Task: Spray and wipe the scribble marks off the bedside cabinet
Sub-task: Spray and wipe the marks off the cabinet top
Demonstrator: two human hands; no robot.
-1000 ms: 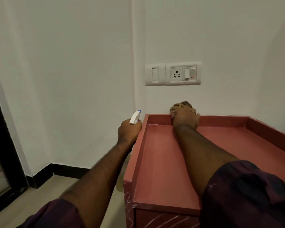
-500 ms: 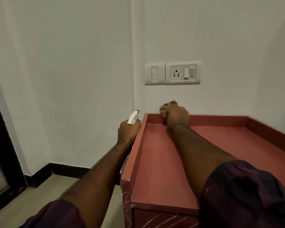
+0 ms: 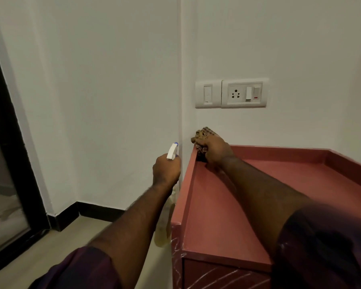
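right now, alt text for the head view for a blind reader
A person's right hand grips a checked cloth against the back left corner of a red-brown bedside cabinet, while the left hand holds a spray bottle beside it. White scribble marks show on the cabinet's front, and a switch panel sits on the wall above.

Cabinet top (image 3: 248, 205) open rightward; raised rim (image 3: 279, 149) and wall (image 3: 300, 49) block far-left corner.
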